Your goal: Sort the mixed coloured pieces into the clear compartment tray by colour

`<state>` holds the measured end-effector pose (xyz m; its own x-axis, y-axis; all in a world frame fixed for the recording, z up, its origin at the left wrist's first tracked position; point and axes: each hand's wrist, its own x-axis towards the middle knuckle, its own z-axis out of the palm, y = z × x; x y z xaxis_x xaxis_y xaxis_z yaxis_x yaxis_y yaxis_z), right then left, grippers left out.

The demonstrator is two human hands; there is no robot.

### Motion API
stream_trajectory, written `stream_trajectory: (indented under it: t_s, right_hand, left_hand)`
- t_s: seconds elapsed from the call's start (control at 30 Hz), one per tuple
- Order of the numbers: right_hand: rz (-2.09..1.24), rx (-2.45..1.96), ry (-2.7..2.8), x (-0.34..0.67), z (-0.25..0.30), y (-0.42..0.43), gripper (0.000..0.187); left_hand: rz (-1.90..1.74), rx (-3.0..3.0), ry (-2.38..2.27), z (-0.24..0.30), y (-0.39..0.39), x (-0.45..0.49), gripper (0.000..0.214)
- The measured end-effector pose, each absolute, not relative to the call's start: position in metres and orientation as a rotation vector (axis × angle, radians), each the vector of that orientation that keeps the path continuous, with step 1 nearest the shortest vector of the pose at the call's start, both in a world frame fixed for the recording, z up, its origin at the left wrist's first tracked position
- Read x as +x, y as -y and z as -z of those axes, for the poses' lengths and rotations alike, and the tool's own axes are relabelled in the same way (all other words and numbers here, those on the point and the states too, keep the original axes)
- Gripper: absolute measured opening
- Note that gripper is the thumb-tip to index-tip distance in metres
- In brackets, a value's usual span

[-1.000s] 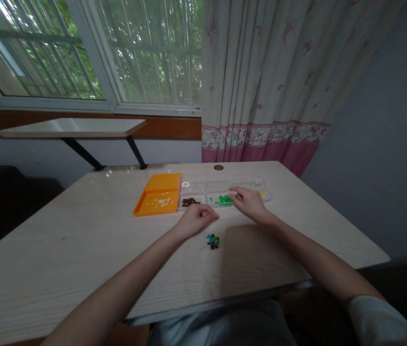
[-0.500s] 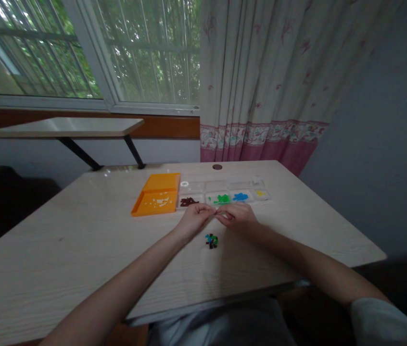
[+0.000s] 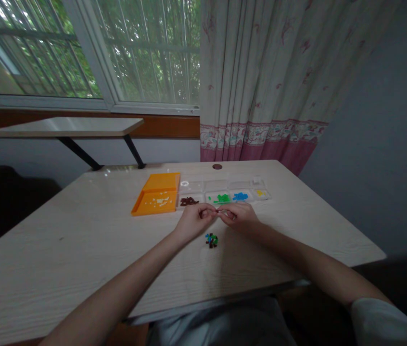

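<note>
Just in front of the sorting boxes, my left hand (image 3: 197,217) and my right hand (image 3: 238,214) meet at the fingertips. Both are closed in a pinch around a tiny dark brown piece (image 3: 218,211), mostly covered by the fingers. Below them on the table lies a small cluster of joined pieces (image 3: 211,240) in blue, green and dark brown; neither hand touches it. Behind my left hand are loose brown pieces (image 3: 189,202). Green pieces (image 3: 222,198) and blue pieces (image 3: 240,196) lie behind my right hand, with a few yellow ones (image 3: 260,193) further right.
An open orange case (image 3: 135,206) holding scattered white pieces stands left of the clear compartment box (image 3: 203,184). At the back left a raised shelf (image 3: 69,126) rests on black legs. The wooden table (image 3: 91,230) ends close to my lap; a curtain (image 3: 247,86) hangs behind.
My fingertips have shifted slightly, and the tiny dark piece between them shows more clearly. The cluster and the boxes have stayed in place.
</note>
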<state>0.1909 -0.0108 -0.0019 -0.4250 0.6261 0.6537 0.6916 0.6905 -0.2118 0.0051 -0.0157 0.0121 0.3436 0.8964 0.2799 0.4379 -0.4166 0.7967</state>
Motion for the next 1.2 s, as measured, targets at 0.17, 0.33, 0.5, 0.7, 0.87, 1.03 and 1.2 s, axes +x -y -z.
stream_trajectory:
  t_s: [0.17, 0.33, 0.5, 0.7, 0.87, 1.03, 1.2]
  right_hand:
    - [0.073, -1.052, 2.216, 0.192, 0.004, 0.010, 0.026]
    - [0.007, -1.097, 2.239, 0.192, 0.003, 0.009, 0.025]
    - [-0.176, -1.101, 2.392, 0.193, -0.001, 0.011, 0.018]
    - [-0.404, -0.841, 2.597, 0.193, -0.005, 0.022, 0.018]
    - [-0.417, -0.794, 2.629, 0.191, -0.001, 0.024, 0.015]
    - [-0.436, -0.777, 2.633, 0.191, 0.000, 0.023, 0.016]
    - [-0.443, -0.761, 2.653, 0.190, -0.004, 0.025, 0.017]
  left_hand:
    - [-0.965, 2.060, -1.218, -0.014, 0.017, 0.005, 0.023]
    - [-0.947, 2.168, -1.257, -0.016, 0.017, 0.004, 0.021]
    - [-1.068, 2.292, -1.301, -0.027, 0.014, -0.010, 0.022]
    - [-1.371, 2.197, -1.412, -0.042, 0.013, -0.026, 0.025]
    - [-1.421, 2.198, -1.397, -0.044, 0.014, -0.027, 0.026]
    - [-1.417, 2.211, -1.407, -0.041, 0.013, -0.028, 0.026]
    - [-1.409, 2.251, -1.410, -0.042, 0.011, -0.029, 0.025]
